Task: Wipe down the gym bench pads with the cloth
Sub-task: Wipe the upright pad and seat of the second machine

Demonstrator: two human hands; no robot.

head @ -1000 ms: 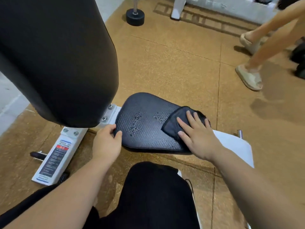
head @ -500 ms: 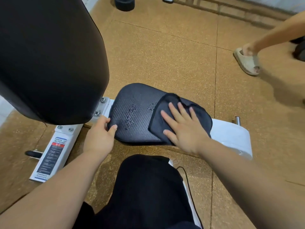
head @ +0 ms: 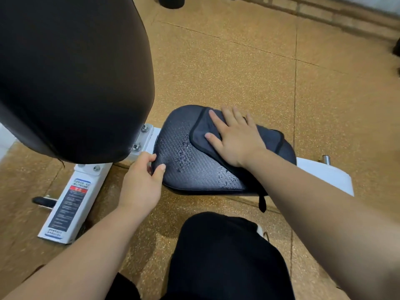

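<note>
1. Cloth, dark and folded flat, lies on the seat pad just right of the frame's middle. It covers the pad's upper right part, and its loop tag hangs off the near edge.
2. Right hand presses down on the cloth, palm flat and fingers straight and spread; nothing is curled round the fabric.
3. Droplets sit on the bare textured surface left of and below the cloth, so that part looks unwiped.
4. Left hand grips the pad's left end, thumb on top and fingers curled at the edge, steadying it.
5. Good practice here, as I judge it:
   - Slide the flat palm toward the wet patch at lower left with even pressure.
   - Overlap each pass with the one before.
   - Carry the cloth over the rim so drops are lifted rather than pushed off.
   - Shift the left thumb aside so that corner gets wiped too.
6. Back pad, large, black and smooth, fills the upper left; no cloth touches it, and it probably waits its turn.
7. White frame shows beneath the seat, with a printed label at lower left. Speckled floor lies all round, and the person's dark-trousered knee is at the bottom.
</note>
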